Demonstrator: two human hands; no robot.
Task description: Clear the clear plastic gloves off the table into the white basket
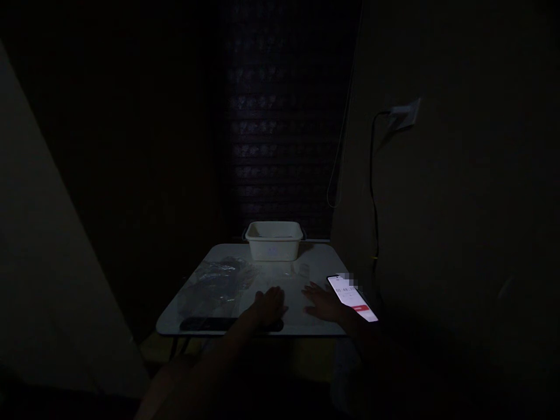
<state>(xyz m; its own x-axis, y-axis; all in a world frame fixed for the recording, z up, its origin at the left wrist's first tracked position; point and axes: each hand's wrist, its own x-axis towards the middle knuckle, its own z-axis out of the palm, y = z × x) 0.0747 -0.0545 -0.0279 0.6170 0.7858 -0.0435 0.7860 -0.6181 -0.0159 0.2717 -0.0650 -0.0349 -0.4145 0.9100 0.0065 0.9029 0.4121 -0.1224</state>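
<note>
In the dim light, my left hand rests palm down on the white table, its fingers stretched forward and nothing visible in it. To its right, my right hand lies on the tabletop with the fingers spread, also holding nothing. A lit phone showing a timer lies just beyond my right wrist, partly covered by my forearm. A crinkled clear plastic sheet or bag covers the table's left part. Beneath my left wrist runs a long dark strip at the near edge.
A white plastic tub with side handles stands at the table's far edge; its contents are hard to make out. Behind it hangs a dark blind with a looped cord. On the right wall, a black cable hangs from a socket.
</note>
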